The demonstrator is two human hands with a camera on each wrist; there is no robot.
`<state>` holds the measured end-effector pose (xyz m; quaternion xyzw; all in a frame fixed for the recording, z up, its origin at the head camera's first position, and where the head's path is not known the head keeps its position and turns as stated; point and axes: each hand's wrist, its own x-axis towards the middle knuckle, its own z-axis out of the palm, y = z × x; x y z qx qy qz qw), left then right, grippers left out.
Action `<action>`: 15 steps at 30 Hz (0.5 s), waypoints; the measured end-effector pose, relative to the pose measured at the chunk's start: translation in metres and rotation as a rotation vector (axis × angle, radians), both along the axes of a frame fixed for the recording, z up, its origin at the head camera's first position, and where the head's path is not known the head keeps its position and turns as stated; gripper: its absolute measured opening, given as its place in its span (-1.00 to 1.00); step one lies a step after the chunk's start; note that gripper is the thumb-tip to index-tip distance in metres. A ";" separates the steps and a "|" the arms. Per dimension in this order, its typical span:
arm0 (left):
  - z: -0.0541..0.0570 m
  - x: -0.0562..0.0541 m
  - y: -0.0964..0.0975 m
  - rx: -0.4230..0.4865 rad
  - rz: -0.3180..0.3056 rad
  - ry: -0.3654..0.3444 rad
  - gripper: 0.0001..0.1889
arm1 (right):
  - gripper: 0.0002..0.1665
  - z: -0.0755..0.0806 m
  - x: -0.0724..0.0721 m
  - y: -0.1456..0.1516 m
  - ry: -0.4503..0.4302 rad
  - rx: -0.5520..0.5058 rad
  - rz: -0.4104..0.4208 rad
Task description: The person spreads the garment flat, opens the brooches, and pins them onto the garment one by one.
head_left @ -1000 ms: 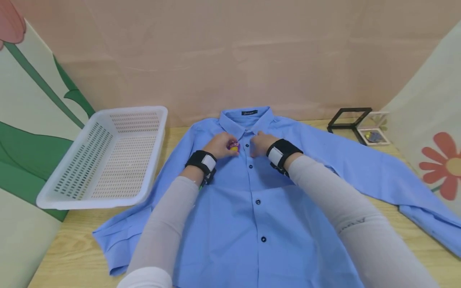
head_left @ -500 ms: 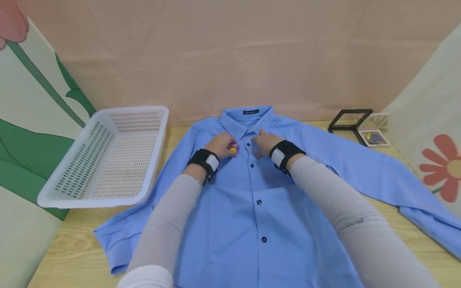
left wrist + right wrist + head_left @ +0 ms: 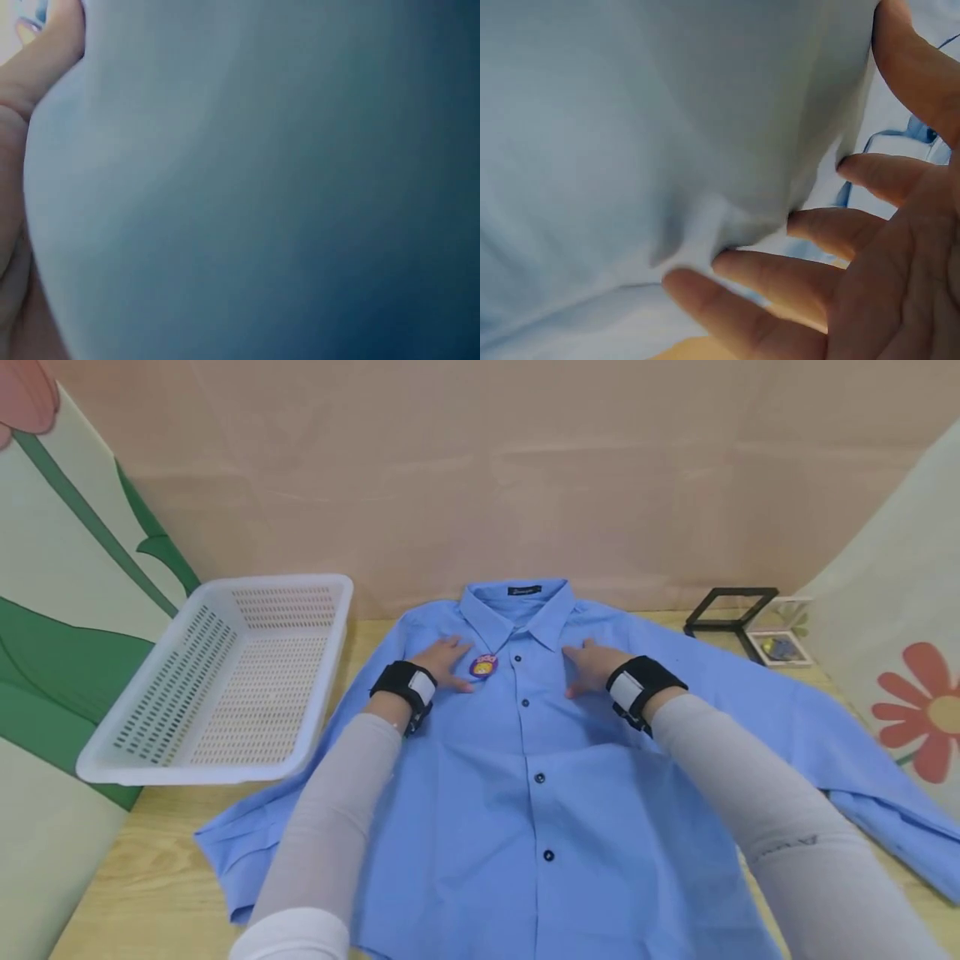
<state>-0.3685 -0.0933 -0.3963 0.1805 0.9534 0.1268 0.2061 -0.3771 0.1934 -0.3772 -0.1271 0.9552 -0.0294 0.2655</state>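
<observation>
A blue button-up shirt (image 3: 480,810) lies face up, with its collar toward the back wall. On its chest, left of the button row, sits a round purple badge (image 3: 483,666) with a yellow middle. My left hand (image 3: 442,665) rests on the cloth just left of the badge, thumb and fingers spread apart. Across the button row, my right hand (image 3: 597,665) touches the shirt with spread fingers (image 3: 772,281). Neither hand holds the badge. Blurred shirt cloth (image 3: 247,187) fills most of the left wrist view, with the left thumb (image 3: 45,56) at its upper left.
A white perforated plastic basket (image 3: 300,727) stands at the left, beside one shirt sleeve. At the back right, an opened black frame (image 3: 731,627) and a small clear-lidded case (image 3: 780,649) with something inside stand on the wooden table (image 3: 161,877). A pinkish wall (image 3: 480,485) closes the back.
Both hands have moved outward from the button row. The left fingers have let go of the badge, which stays on the shirt in full view; the right fingers have spread.
</observation>
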 end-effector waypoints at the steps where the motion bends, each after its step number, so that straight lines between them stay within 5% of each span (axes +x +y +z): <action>1: 0.001 0.000 -0.002 -0.002 0.008 -0.012 -0.04 | 0.07 0.001 0.001 0.002 -0.010 -0.005 -0.005; 7: 0.000 -0.002 -0.010 -0.051 0.059 -0.080 0.09 | 0.07 0.001 0.003 0.006 0.000 -0.033 -0.008; 15: -0.019 -0.012 -0.017 -0.084 0.119 -0.062 0.25 | 0.09 0.002 -0.001 0.008 -0.025 -0.031 -0.035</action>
